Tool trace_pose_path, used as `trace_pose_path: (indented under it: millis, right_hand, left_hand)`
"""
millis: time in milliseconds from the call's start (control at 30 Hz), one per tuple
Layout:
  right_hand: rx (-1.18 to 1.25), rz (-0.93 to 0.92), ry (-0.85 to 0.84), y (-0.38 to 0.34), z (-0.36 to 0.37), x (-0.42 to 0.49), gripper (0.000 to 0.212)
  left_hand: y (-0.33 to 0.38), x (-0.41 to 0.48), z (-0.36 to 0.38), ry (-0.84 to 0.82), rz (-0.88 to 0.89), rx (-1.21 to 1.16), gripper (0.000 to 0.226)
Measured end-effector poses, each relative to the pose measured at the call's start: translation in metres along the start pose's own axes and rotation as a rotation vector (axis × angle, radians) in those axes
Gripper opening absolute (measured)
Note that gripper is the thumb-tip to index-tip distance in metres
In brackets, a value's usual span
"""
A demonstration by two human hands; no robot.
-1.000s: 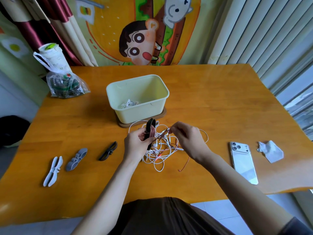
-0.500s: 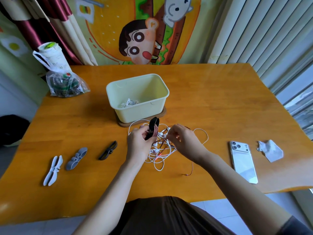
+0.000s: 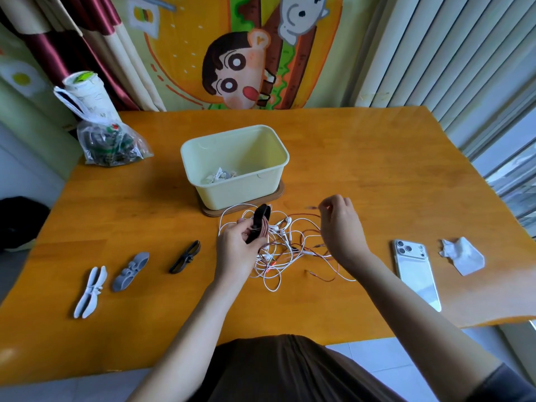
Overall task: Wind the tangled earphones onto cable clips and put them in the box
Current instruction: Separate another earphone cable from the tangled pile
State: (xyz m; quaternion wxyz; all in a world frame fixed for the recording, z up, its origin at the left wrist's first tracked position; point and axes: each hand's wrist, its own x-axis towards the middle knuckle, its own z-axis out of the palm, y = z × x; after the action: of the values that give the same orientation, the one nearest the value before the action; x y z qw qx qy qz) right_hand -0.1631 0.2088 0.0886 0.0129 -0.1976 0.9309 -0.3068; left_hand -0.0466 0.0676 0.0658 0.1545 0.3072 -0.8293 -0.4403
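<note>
My left hand (image 3: 239, 246) grips a black cable clip (image 3: 260, 220) with red cable wound round its middle, held upright over a tangle of white and red earphones (image 3: 285, 250) on the table. To the right of the tangle, my right hand (image 3: 339, 224) pinches the red cable and holds it raised, with the cable's end sticking out to the left of the fingers. Behind them stands the pale yellow box (image 3: 272, 152) on a wooden coaster, with a wound white earphone (image 3: 220, 176) inside. Spare clips lie at the left: black (image 3: 185, 256), grey (image 3: 131, 271), white (image 3: 90, 291).
A white phone (image 3: 416, 271) lies face down at the right, with a crumpled tissue (image 3: 462, 255) beyond it. At the table's back left corner sit a clear plastic bag (image 3: 111, 146) and a white cup (image 3: 87, 94). The table's front edge runs just before my body.
My right hand has moved up and to the right, pulling the red cable out of the tangle. My left hand keeps hold of the black clip in about the same spot.
</note>
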Motion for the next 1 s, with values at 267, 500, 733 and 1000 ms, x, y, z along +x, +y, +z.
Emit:
trace_pose_path:
  millis: [267,500,733,1000]
  right_hand:
    - [0.277,-0.119,-0.337,-0.024,0.006,-0.024,0.054]
    - [0.561,-0.051,-0.42,-0.05,0.018,-0.031,0.05]
    - [0.516,-0.121,-0.461,-0.056,0.019,-0.03,0.054]
    - [0.738,0.031,-0.472,-0.069,0.023,-0.031,0.042]
  left_hand:
    - [0.024,0.002,-0.007,0.091,-0.007,-0.172,0.03]
    - [0.033,0.008,-0.013,0.165,0.026,-0.227,0.032]
    - [0.033,0.013,-0.016,0.212,0.014,-0.291,0.032]
    - [0.037,0.012,-0.019,0.206,0.018,-0.43,0.032]
